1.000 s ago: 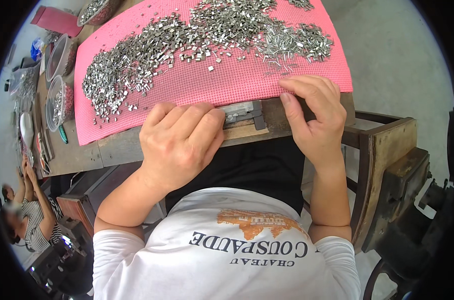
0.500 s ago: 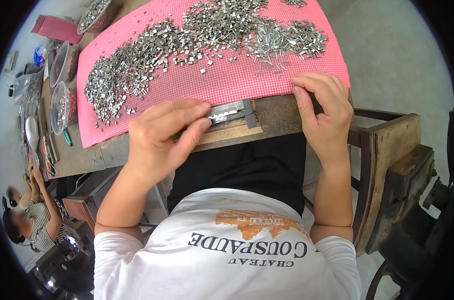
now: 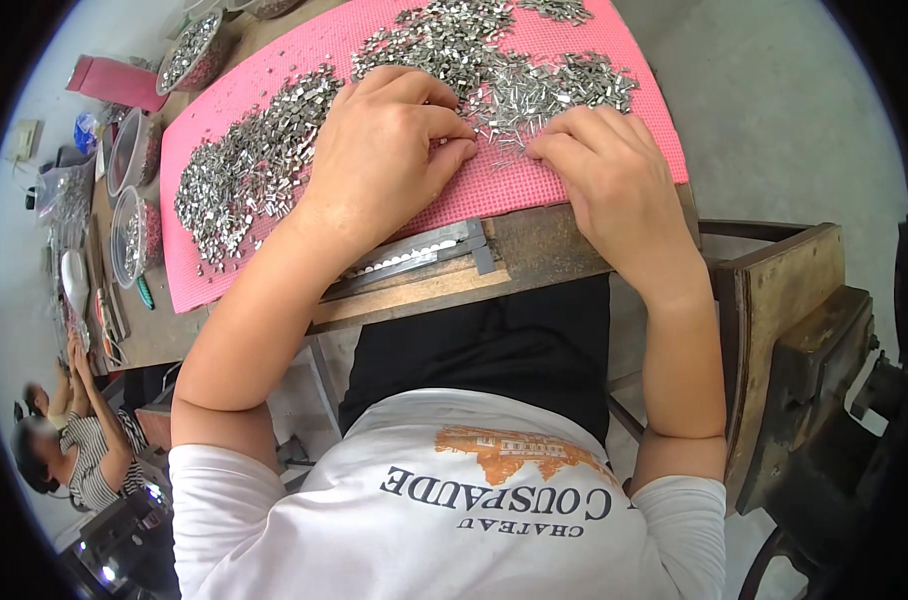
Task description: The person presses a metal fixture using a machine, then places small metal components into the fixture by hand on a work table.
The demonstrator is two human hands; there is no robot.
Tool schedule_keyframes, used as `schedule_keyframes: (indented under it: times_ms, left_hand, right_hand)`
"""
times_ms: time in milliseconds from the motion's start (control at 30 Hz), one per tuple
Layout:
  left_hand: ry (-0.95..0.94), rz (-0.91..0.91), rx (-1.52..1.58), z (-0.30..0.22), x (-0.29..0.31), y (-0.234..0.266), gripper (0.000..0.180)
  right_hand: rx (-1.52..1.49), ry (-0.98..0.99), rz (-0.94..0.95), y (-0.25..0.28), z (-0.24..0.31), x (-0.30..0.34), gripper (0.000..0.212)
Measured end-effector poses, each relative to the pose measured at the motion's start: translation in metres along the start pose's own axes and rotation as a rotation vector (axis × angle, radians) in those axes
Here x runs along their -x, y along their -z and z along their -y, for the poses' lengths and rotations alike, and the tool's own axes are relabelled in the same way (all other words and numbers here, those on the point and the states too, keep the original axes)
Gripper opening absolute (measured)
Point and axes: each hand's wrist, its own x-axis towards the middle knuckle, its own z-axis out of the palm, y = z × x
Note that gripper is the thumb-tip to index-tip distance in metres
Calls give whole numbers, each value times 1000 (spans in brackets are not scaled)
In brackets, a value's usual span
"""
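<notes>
My left hand [image 3: 389, 145] is over the pink textured mat [image 3: 514, 185], thumb and fingertips pinched together at the near side of the metal pieces. What it pinches, if anything, is too small to make out. To its right, the fingers of my right hand [image 3: 614, 165] are curled and drawn together at the edge of a pile of thin metal pins [image 3: 529, 100]. Its grip is hidden underneath. A heap of small flat metal pieces [image 3: 264, 140] spreads across the mat. Below my left wrist, a dark metal holder [image 3: 424, 252] lies along the table edge, bearing a row of small light pieces.
Clear plastic tubs [image 3: 129, 235] line the left of the wooden table [image 3: 544, 245], with a pink bottle-shaped thing [image 3: 114, 82] behind them. Hand tools lie nearer. A wooden stand with dark machinery [image 3: 804, 370] is at right. Another person [image 3: 99, 445] works at far left.
My left hand has left the metal holder and moved up and right onto the mat. My right hand has shifted left to the pins, its fingertips now lower on them.
</notes>
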Motion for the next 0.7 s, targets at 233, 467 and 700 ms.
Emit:
schedule_keyframes:
  times_ms: [233, 467, 700]
  left_hand:
    - [-29, 40, -117, -6, -8, 1, 10]
    - [-75, 57, -237, -9, -11, 1, 7]
    - [-63, -117, -63, 1, 0, 14, 7]
  right_hand:
    - [29, -18, 102, 4, 0, -3, 8]
    - [98, 5, 60, -5, 17, -12, 7]
    - [165, -30, 91, -15, 28, -11, 10]
